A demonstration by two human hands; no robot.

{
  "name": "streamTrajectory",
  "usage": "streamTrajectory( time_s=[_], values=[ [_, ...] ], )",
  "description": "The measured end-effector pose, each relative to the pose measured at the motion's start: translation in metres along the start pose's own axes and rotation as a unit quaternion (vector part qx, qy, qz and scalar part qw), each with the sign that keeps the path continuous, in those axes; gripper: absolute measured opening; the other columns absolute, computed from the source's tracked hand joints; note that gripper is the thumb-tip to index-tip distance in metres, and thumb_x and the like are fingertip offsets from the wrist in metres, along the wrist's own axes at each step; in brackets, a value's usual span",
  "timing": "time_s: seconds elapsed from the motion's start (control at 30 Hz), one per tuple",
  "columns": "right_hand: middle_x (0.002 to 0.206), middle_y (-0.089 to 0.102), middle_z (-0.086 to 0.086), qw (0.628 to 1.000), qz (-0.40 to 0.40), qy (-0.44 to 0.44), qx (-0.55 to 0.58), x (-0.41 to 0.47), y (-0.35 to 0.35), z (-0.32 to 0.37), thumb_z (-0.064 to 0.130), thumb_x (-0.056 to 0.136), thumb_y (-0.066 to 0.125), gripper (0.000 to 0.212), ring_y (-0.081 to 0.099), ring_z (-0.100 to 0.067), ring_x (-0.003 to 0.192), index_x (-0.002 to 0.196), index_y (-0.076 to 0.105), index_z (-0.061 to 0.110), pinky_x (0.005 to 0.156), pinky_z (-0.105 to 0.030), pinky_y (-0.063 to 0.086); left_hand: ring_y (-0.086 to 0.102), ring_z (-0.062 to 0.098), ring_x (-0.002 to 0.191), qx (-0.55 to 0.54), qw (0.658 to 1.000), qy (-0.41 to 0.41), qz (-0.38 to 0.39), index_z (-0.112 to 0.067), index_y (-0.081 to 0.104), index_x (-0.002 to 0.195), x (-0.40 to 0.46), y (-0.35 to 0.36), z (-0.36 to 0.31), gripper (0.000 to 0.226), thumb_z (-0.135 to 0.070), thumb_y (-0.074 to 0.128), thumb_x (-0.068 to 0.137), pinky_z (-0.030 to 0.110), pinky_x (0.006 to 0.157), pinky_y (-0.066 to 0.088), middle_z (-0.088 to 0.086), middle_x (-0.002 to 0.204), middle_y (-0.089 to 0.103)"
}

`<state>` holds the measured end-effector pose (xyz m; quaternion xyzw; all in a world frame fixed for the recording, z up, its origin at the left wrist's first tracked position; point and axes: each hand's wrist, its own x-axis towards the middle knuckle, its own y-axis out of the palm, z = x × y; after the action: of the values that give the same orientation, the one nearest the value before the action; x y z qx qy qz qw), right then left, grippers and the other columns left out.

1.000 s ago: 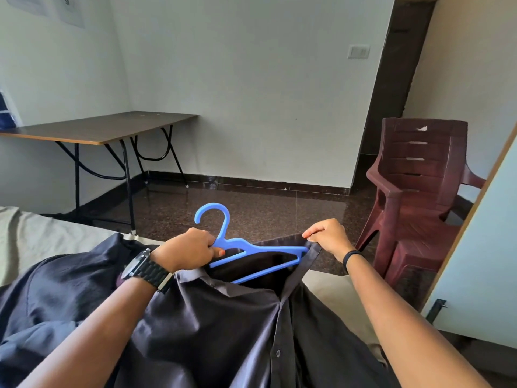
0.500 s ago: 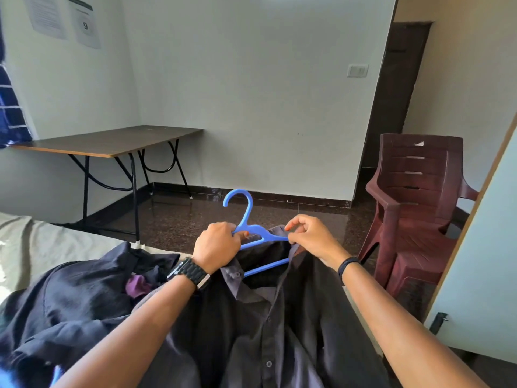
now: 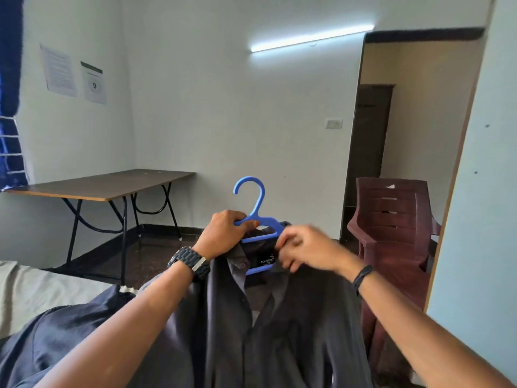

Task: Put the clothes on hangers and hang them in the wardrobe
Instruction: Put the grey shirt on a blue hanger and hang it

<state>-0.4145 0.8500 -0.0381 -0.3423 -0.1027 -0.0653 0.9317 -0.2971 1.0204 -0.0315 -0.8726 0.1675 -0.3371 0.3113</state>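
A blue plastic hanger (image 3: 256,219) is held upright in front of the person, its hook uppermost and set against the white wall. The left hand (image 3: 223,233) is curled around the hanger's left shoulder, just beside the base of the hook, with the thumb pressed on the front of the bar. The right hand (image 3: 305,252) is blurred; its fingers are bent at the hanger's right end and at the collar there, but whether fabric, plastic or both are pinched cannot be told. A dark grey button-up shirt (image 3: 279,331) is draped over the hanger, with the collar open around the lower bar and a black neck label visible inside it. The body of the shirt hangs down between the forearms, and its lower part trails to the left onto a bed with a pale sheet (image 3: 36,289). A black link watch (image 3: 190,263) is worn on the left wrist and a thin black band (image 3: 362,277) on the right. A folding table (image 3: 103,186) with a brown top stands against the left wall. A maroon plastic chair (image 3: 391,228) stands to the right, near a dark doorway. A pale panel with a wooden edge (image 3: 475,191) fills the right margin. A lit tube light (image 3: 310,39) is mounted high on the far wall.
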Motion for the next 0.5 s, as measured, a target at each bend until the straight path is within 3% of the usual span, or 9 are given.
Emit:
streamTrajectory(
  time_s=[0.07, 0.1, 0.17, 0.27, 0.4, 0.5],
  values=[
    [0.075, 0.067, -0.001, 0.981, -0.182, -0.061, -0.030, 0.003, -0.036, 0.011, -0.002, 0.084, 0.062, 0.021, 0.065, -0.017, 0.072, 0.081, 0.062, 0.018, 0.069, -0.026, 0.056, 0.043, 0.008, 0.052, -0.014, 0.999, 0.031, -0.007, -0.023, 0.064, 0.071, 0.002, -0.011, -0.018, 0.023, -0.030, 0.059, 0.093, 0.014, 0.049, 0.035, -0.008, 0.058, 0.052],
    [0.083, 0.068, 0.001, 0.970, -0.222, -0.075, -0.067, 0.005, -0.054, 0.015, 0.001, 0.083, 0.065, 0.020, 0.065, -0.014, 0.079, 0.084, 0.063, 0.021, 0.077, -0.024, 0.053, 0.043, 0.007, 0.051, -0.021, 0.999, 0.046, -0.014, -0.025, 0.063, 0.070, 0.003, -0.015, -0.027, 0.024, -0.029, 0.059, 0.093, 0.013, 0.049, 0.035, -0.010, 0.057, 0.052],
    [0.100, 0.067, 0.001, 0.972, -0.185, -0.050, -0.134, 0.006, -0.086, 0.021, 0.013, 0.083, 0.070, 0.022, 0.063, -0.012, 0.096, 0.102, 0.064, 0.021, 0.093, -0.025, 0.048, 0.042, 0.006, 0.046, -0.032, 0.996, 0.077, -0.037, -0.029, 0.057, 0.063, 0.005, -0.022, -0.043, 0.030, -0.028, 0.059, 0.093, 0.013, 0.048, 0.034, -0.010, 0.053, 0.049],
    [0.111, 0.065, 0.003, 0.979, -0.032, 0.031, -0.200, -0.002, -0.117, 0.036, 0.034, 0.087, 0.066, 0.036, 0.060, -0.013, 0.106, 0.120, 0.061, 0.020, 0.101, -0.029, 0.044, 0.039, 0.008, 0.047, -0.037, 0.992, 0.111, -0.057, -0.034, 0.053, 0.060, 0.006, -0.030, -0.062, 0.034, -0.029, 0.059, 0.093, 0.014, 0.048, 0.032, -0.009, 0.054, 0.048],
    [0.098, 0.071, 0.008, 0.978, 0.016, 0.020, -0.208, -0.014, -0.134, 0.058, 0.035, 0.088, 0.065, 0.023, 0.065, -0.008, 0.088, 0.106, 0.070, 0.022, 0.084, -0.021, 0.048, 0.035, 0.012, 0.050, -0.040, 0.988, 0.139, -0.061, -0.034, 0.053, 0.062, 0.006, -0.038, -0.078, 0.033, -0.031, 0.057, 0.094, 0.019, 0.049, 0.030, -0.005, 0.055, 0.047],
    [0.076, 0.064, 0.012, 0.974, -0.003, -0.010, -0.225, -0.018, -0.139, 0.070, 0.032, 0.088, 0.066, 0.003, 0.057, -0.006, 0.069, 0.085, 0.067, 0.030, 0.068, -0.020, 0.043, 0.034, 0.013, 0.052, -0.004, 0.985, 0.158, -0.069, -0.019, 0.060, 0.066, 0.017, -0.054, -0.097, 0.030, -0.031, 0.058, 0.093, 0.022, 0.050, 0.027, 0.001, 0.058, 0.047]
  ],
)
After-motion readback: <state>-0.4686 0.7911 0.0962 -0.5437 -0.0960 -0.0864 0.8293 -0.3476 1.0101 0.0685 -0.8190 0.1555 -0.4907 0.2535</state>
